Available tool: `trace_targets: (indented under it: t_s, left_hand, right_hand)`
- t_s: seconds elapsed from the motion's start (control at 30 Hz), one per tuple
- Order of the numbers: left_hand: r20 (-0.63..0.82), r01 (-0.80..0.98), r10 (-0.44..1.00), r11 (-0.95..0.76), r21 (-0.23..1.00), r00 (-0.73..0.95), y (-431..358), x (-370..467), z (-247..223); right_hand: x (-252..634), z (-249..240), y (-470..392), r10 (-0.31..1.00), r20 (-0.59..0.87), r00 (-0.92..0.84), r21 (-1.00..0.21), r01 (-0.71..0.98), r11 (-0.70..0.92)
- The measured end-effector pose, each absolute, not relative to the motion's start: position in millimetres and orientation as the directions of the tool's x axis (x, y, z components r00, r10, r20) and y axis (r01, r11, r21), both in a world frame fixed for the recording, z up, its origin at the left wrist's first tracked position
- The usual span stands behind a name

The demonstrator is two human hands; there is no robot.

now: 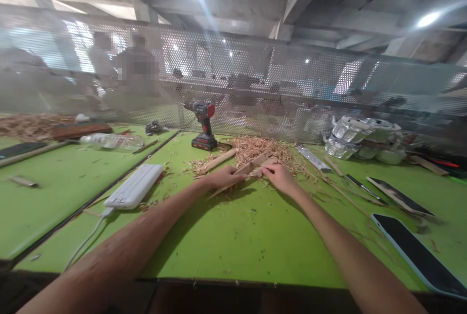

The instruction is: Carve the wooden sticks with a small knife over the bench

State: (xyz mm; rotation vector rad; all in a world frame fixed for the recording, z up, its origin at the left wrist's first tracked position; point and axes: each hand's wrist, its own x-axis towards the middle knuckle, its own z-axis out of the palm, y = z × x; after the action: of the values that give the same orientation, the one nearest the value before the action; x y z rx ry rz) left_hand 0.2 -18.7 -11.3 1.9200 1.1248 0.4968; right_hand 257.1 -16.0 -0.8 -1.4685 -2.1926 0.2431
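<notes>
Both my arms reach forward over a green table [233, 241]. My left hand [223, 176] grips a thin wooden strip [251, 165] that points up and to the right. My right hand [280, 175] is closed on the same strip near its far end; a dark thin blade seems to sit there, but it is too small to be sure. A pile of wood shavings [260, 150] lies just beyond the hands. Another wooden stick [219, 160] rests to the left of the pile.
A red and black cordless drill [203, 124] stands behind the shavings. A white power bank [134, 185] with a cable lies at left, a phone [419, 253] at right, foil trays [365, 138] far right. A perforated metal screen [255, 80] borders the table; people stand behind it.
</notes>
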Motion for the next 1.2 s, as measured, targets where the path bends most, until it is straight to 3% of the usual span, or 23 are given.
trace_targets:
  t_s: [0.27,0.43,0.7,0.97,1.2]
  left_hand:
    - [-0.085,0.526,0.839,-0.255,0.811,0.538,-22,-2,-9]
    - [-0.070,0.528,0.833,-0.280,0.802,0.548,-21,-3,-12]
    - [-0.071,0.521,0.834,-0.274,0.808,0.548,-19,-4,-16]
    - [-0.070,0.566,0.838,-0.300,0.768,0.541,-27,-4,-7]
    - [-0.084,0.553,0.830,-0.288,0.782,0.551,-20,-6,-16]
  right_hand:
    - [280,-9,-4,0.954,0.208,-0.214,-0.484,0.825,0.291]
    - [296,-8,3,0.958,0.255,-0.129,-0.474,0.847,0.241]
    - [268,-12,-11,0.931,0.206,-0.302,-0.500,0.785,0.366]
    - [293,-13,3,0.970,0.199,-0.139,-0.512,0.829,0.224]
    - [271,-15,-8,0.947,0.146,-0.288,-0.538,0.780,0.320]
